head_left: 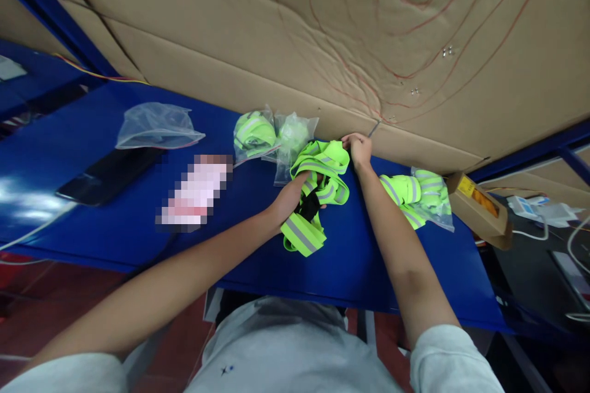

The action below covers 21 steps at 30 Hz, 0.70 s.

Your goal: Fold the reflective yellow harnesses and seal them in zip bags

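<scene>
A loose bundle of fluorescent yellow-green reflective straps [304, 236] with silver stripes and a black part is gathered above the blue table. My left hand [292, 195] is closed around the middle of it, fingers partly hidden by the folds. At the bundle's upper right edge, near the cardboard wall, my right hand [360, 148] has its fingers curled together against a strap; their grip is partly hidden. Behind the bundle lie a clear bag with folded straps [254, 134] and another clear bag [295, 132] with pale green contents.
More reflective straps [401, 189] lie right of my right forearm, beside a bagged set [433, 190] and an open cardboard box [482, 209]. Leftward are a clear plastic bag [157, 126], a black flat device [108, 178] and a pixelated item [196, 193]. A cardboard wall [230, 43] borders the table.
</scene>
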Each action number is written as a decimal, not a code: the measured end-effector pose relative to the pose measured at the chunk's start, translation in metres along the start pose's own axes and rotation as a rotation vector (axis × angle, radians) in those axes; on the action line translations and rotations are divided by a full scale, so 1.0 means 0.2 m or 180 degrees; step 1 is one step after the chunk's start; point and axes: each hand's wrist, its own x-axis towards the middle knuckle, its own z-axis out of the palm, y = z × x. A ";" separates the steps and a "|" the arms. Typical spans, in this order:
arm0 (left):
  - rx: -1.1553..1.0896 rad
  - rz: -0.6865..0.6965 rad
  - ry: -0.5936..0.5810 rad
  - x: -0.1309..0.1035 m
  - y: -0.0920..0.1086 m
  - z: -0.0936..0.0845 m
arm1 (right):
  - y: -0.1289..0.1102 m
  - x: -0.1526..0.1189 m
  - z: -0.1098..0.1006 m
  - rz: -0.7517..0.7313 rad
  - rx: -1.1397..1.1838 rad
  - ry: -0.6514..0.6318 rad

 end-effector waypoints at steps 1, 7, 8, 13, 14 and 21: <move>-0.0003 0.0017 -0.0001 0.00 0.00 0.00 | 0.00 -0.01 0.01 0.0035 0.0053 -0.0006; -0.0051 0.0316 0.0051 -0.04 0.02 0.03 | -0.04 -0.19 -0.02 0.0086 0.0304 -0.0023; -0.0099 0.0454 0.0072 -0.06 0.03 0.04 | -0.07 -0.26 -0.05 0.0066 0.0353 0.0013; 0.0171 0.1411 0.0656 -0.12 0.07 0.06 | -0.21 -0.74 -0.22 -0.0609 0.0368 0.0110; 0.0308 0.1635 0.0787 -0.13 0.07 0.07 | -0.23 -0.84 -0.24 -0.0631 0.0388 -0.0237; 0.0942 0.1824 0.0568 -0.16 -0.03 0.08 | -0.30 -1.10 -0.22 -0.0420 0.0308 -0.1794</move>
